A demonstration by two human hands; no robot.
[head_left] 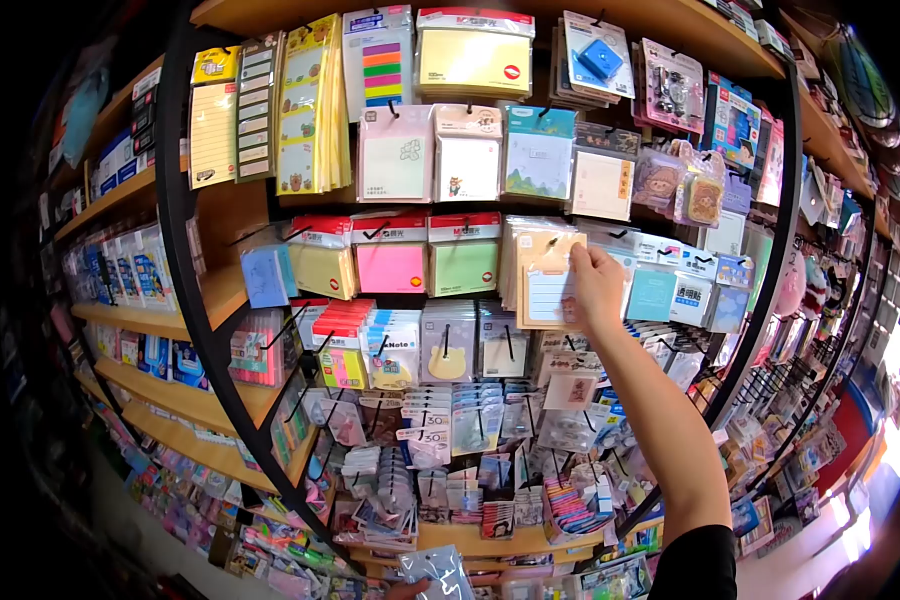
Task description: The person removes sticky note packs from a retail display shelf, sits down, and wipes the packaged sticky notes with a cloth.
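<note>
Pinching the upper right edge of a tan note packet [548, 297] between thumb and fingers, your right hand [592, 278] is closed at the display of hanging stationery. The packet lies just to the left of your fingers, facing you and roughly upright, with a pale lined panel on its lower front. Similar packets sit behind it, showing past its left side. Your right arm rises from the lower right, with a black sleeve [697, 567] around its upper part.

Farther left of that hand, at about its height, hang a green pad [464, 268], a pink pad [391, 268] and a yellow pad [320, 270], each under a red and white header. Just above your right hand is a cream packet [602, 186] with a dark top, and up and to the left of it a blue packet [539, 160]. To its right hang a teal packet [650, 293] and a white packet [690, 300] with blue lettering. Below it, a small pale packet [571, 391] hangs among clear packs.

Well below and to the left, your left hand [408, 590] is mostly cut off by the bottom edge; you hold a shiny grey packet [438, 574] in it, gripped at its lower left, though the exact placing of the fingers is unclear.
</note>
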